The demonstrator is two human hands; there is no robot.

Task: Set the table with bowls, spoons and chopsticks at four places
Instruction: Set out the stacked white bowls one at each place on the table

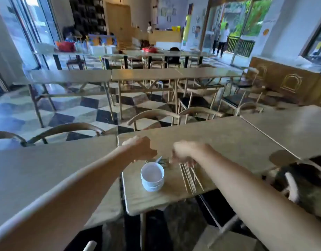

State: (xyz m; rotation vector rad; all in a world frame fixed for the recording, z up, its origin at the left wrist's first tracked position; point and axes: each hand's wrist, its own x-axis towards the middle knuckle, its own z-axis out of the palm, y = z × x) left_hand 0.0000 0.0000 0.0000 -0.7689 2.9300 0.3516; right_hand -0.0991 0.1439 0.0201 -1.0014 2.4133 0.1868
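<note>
Crowding table's [228,138] near edge: bowls [152,176], chopsticks [190,178]

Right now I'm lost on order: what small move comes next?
Probably lift the top bowl off the stack of bowls with the left hand: bowls, spoons and chopsticks are all bunched together, with no place set.

A: Sleeves on the operator?
B: None in view. Both forearms bare to the frame edge. Left hand [140,149] and right hand [183,153]: no rings, watch or gloves discernible; frame blurred.
</note>
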